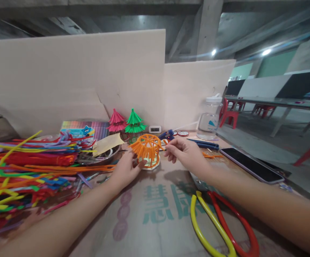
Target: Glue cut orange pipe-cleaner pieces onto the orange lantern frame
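Note:
A small orange pavilion model (146, 146), made of pipe cleaners, stands slightly tilted on a pale base at the middle of the table. My left hand (129, 166) grips its left side and the edge of the base, thumb in front. Just right of the roof, my right hand (180, 151) is closed in a pinch. A short orange pipe cleaner piece (165, 141) shows at its fingertips, partly hidden by them. Behind the model are a pink pavilion (116, 120) and a green pavilion (134, 122) with tiered roofs.
Bundled pipe cleaners (31, 167) cover the left side. A metal bowl (101, 159), markers (82, 130), a blue glue gun (167, 135) and a water bottle (209, 119) stand behind. Scissors (221, 225) with red and yellow handles lie under my right forearm, near a phone (251, 164).

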The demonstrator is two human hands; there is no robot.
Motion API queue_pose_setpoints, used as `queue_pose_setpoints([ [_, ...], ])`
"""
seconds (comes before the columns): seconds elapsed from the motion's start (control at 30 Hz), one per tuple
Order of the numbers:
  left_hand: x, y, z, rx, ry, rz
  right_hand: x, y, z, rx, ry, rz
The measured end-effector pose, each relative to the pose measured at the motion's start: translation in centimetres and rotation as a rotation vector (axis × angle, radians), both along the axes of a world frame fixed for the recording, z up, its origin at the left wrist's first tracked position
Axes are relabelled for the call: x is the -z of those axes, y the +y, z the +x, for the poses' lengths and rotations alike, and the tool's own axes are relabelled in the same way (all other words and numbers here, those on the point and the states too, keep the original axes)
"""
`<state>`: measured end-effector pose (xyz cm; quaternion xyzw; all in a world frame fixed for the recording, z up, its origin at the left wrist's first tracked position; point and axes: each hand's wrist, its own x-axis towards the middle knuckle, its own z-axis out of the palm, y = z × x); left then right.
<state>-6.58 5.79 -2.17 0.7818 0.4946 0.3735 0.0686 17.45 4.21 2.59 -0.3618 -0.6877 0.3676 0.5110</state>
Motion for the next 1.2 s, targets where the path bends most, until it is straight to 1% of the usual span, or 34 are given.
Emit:
queue_pose_setpoints([
  [0.1, -0.22, -0.12, -0.01, 0.022, 0.097, -0.004, 0.54, -0.31, -0.14, 0.012, -0.13, 0.048],
  [0.27, -0.24, -0.16, 0.02, 0.002, 0.125, 0.023, 0.48, -0.47, 0.16, 0.127, -0.424, 0.271],
  [0.37, -0.19, -0.12, 0.05, 0.015, 0.134, 0.043, 0.46, -0.47, 0.31, 0.18, -0.517, 0.364],
  [0.53, -0.17, -0.1, 0.01, 0.039, 0.127, 0.054, 0.86, -0.51, 0.27, 0.237, -0.627, 0.438],
  [0.8, -0.15, -0.09, -0.05, 0.047, 0.126, 0.06, 0.71, -0.61, 0.29, 0.27, -0.672, 0.453],
  [1.07, -0.48, -0.19, 0.12, 0.056, 0.137, 0.06, 0.54, -0.61, 0.17, 0.252, -0.715, 0.411],
  [1.13, -0.44, -0.21, 0.07, 0.057, 0.125, 0.045, 0.67, -0.32, 0.3, 0.244, -0.678, 0.393],
  [1.2, -0.32, -0.18, -0.03, 0.051, 0.11, 0.009, 0.87, 0.12, 0.44, 0.22, -0.56, 0.332],
])
